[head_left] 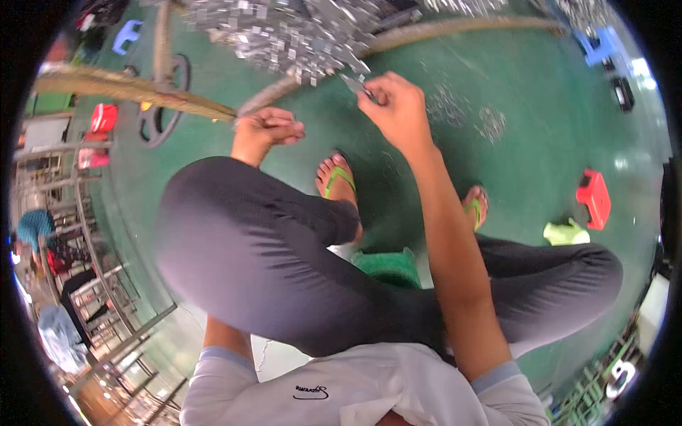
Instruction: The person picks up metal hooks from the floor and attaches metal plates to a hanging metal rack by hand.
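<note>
My right hand (pixel 396 106) is closed on a small pointed metal piece (pixel 353 84), its tip directed up and left. The tip is close to the lower edge of a dense cluster of small shiny metal parts (pixel 298 39). My left hand (pixel 268 131) is beside the end of a wooden pole, lower and to the left, its fingers curled together. Whatever those fingers hold, if anything, is too small to make out. The cluster is blurred, so single parts are hard to tell apart.
Wooden poles (pixel 135 92) run across the upper left, near a dark wheel-like ring (pixel 183 99). Loose metal bits (pixel 490 124) lie on the green floor (pixel 526 170). A red stool (pixel 594 199) is to the right, a green seat (pixel 389 268) between my legs. Metal racks are at left.
</note>
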{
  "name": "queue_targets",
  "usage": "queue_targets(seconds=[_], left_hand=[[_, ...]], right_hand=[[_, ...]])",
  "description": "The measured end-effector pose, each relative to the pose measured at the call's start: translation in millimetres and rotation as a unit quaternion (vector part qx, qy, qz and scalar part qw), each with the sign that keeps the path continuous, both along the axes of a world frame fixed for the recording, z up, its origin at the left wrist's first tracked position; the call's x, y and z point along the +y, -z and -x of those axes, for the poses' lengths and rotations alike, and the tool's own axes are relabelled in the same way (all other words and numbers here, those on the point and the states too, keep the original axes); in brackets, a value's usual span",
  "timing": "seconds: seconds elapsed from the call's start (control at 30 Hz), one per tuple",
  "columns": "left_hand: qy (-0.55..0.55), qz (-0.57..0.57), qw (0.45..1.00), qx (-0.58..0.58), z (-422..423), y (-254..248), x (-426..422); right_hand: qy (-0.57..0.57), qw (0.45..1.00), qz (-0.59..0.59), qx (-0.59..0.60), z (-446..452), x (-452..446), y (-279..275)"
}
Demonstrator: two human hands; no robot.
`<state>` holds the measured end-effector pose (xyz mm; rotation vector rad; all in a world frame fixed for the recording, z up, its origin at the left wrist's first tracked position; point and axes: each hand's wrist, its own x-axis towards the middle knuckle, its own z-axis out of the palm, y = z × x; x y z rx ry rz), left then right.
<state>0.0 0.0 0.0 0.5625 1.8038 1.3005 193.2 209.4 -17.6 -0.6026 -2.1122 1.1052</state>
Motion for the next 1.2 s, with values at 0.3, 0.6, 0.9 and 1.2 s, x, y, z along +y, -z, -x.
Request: queue_targets(seconds=[0.3, 0.6, 0.9, 1.2], left_hand=[[0.258, 0.182, 0.931, -0.181, -107.8, 191.3, 86.1], [0.166, 0.116, 0.979, -0.007, -108.7, 151.6, 88.5], [0.014, -0.289, 0.882, 0.373, -90.1, 32.3, 51.2], [-0.004, -0.205, 0.873, 0.443, -93.5, 9.1, 76.7]], right_hand=[[-0.057, 0.998, -0.028, -0.009, -34.7, 52.7, -9.1], [-0.048, 0.998, -0.022, 0.035, -38.8, 42.6, 3.6], [0.023, 0.993, -0.059, 0.102, -20.5, -24.4, 24.1], [-0.019, 0.977, -0.169, 0.126, -35.6, -12.5, 39.5]])
